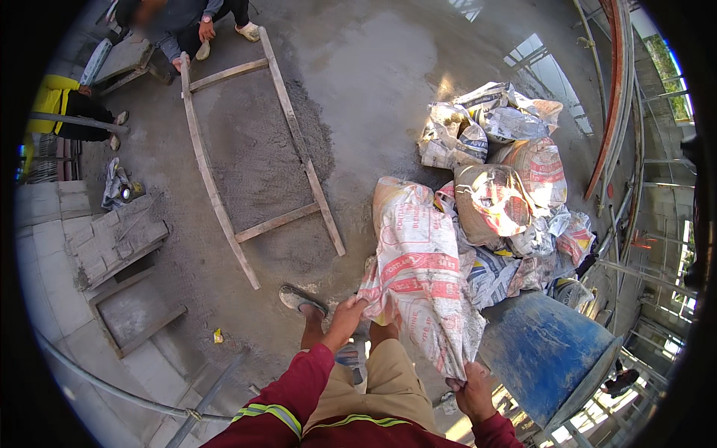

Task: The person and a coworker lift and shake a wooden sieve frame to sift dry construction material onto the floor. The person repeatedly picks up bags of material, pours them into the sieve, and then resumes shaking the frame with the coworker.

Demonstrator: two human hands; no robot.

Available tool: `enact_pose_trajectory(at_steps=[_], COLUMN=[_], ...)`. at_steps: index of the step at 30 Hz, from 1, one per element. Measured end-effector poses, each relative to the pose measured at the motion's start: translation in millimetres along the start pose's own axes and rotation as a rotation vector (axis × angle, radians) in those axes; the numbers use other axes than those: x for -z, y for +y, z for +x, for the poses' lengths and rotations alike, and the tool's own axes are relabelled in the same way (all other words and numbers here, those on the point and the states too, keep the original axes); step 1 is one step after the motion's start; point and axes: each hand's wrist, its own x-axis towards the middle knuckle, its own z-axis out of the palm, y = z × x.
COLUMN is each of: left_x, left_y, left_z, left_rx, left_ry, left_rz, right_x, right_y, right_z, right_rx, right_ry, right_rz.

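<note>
My left hand (343,317) grips the near left edge of a white woven sack (414,261) with red print, and my right hand (472,390) grips its lower right corner. The sack stretches from my hands up onto a pile of filled and crumpled cement sacks (538,168). A blue plastic drum (541,358) lies beside my right hand, tilted on its side.
A wooden ladder-like frame (278,89) lies on wet concrete. One co-worker's hand (178,63) holds it; another person (63,101) in yellow is at far left. Concrete blocks (112,243), a shallow tray (138,295) and metal pipes are left; bent rods (612,112) line the right.
</note>
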Motion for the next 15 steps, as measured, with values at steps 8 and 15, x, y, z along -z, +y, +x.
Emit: enact_pose_trajectory(at_steps=[8, 15], left_x=[-29, 157], left_y=[39, 26], left_z=[23, -17], left_rx=[-0.11, 0.042], left_ry=[0.005, 0.399], left_rz=[0.297, 0.457], right_x=[146, 165], right_y=[89, 108], right_z=[135, 311], right_rx=[0.138, -0.071], right_ry=[0.28, 0.39], right_rz=[-0.302, -0.353])
